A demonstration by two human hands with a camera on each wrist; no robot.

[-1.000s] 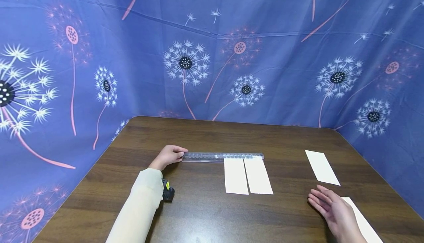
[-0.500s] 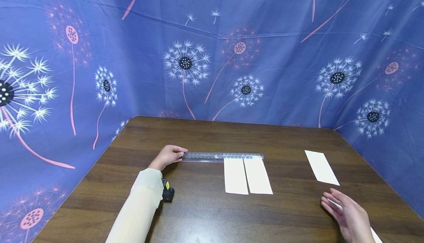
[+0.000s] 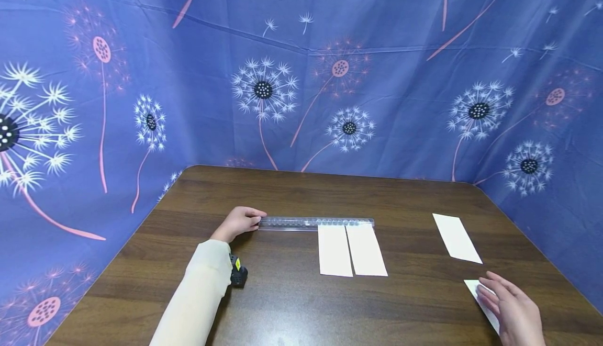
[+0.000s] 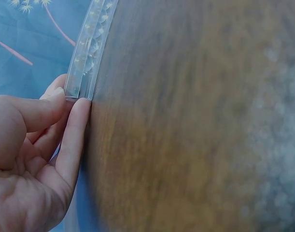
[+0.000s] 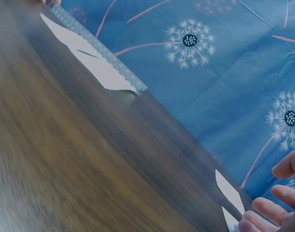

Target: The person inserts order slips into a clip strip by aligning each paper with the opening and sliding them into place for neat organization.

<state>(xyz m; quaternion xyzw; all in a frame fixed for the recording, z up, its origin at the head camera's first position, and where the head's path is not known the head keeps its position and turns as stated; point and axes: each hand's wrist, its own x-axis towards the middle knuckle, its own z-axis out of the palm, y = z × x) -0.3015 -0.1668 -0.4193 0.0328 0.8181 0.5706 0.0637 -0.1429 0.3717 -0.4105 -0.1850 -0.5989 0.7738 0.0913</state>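
My left hand (image 3: pixel 239 221) pinches the left end of a clear plastic strip (image 3: pixel 292 224) with a row of round shapes along it. The left wrist view shows the thumb and fingers at the end of that strip (image 4: pixel 91 48). Two white paper pieces (image 3: pixel 335 252) lie side by side, their far edges at the strip's right part. My right hand (image 3: pixel 513 309) is over another white paper piece (image 3: pixel 476 289), covering its right side. In the right wrist view its fingers (image 5: pixel 263 211) are loosely spread, fingertips by the white paper, with the thumb apart.
Another white paper piece (image 3: pixel 457 238) lies farther back on the right. The brown wooden table (image 3: pixel 282 304) ends at a blue dandelion-print cloth (image 3: pixel 301 74) behind and at both sides. A black wrist camera (image 3: pixel 238 274) sits under the left sleeve.
My right hand has moved right across the near right paper, uncovering its left edge. The left hand, the strip and the papers stay where they were.
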